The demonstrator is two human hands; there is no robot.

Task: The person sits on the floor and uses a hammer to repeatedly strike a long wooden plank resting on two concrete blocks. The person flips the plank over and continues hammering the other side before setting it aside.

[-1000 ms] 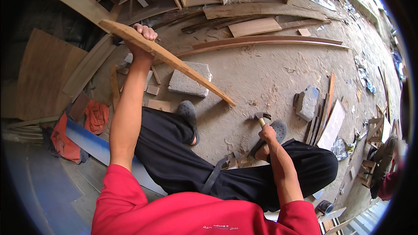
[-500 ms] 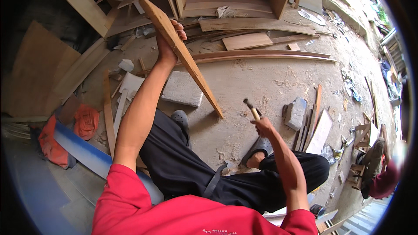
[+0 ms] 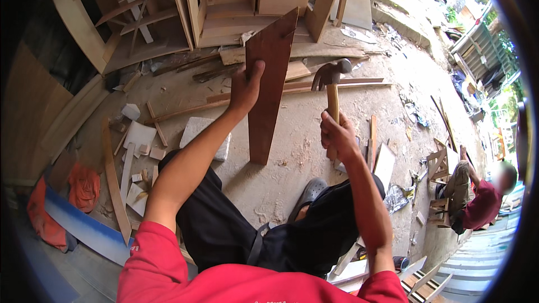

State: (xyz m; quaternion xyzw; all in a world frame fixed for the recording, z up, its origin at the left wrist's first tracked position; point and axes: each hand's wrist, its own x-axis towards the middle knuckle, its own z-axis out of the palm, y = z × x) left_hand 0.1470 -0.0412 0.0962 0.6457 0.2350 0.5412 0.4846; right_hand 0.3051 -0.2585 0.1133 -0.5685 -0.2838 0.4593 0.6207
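Note:
My left hand (image 3: 247, 87) grips a reddish-brown wooden board (image 3: 269, 87) by its left edge, with the thumb on the broad face. The board stands on end, tilted slightly, and its narrow lower end is at the floor. To the right of it, my right hand (image 3: 340, 134) is wrapped round the wooden handle of a claw hammer (image 3: 333, 98). The hammer is raised, head up, its claw toward the board but apart from it. A pale concrete block (image 3: 206, 137) lies behind my left forearm.
Unfinished wooden cabinets (image 3: 230, 28) stand at the back. Long wood strips (image 3: 348, 82) lie on the floor before them. Offcuts and a white piece (image 3: 139, 134) are scattered at left, beside an orange cloth (image 3: 84, 187). Another person (image 3: 483, 205) sits at far right.
My left hand has turned the board so its broad reddish face shows. The hammer has been lifted from low near my foot to beside the board.

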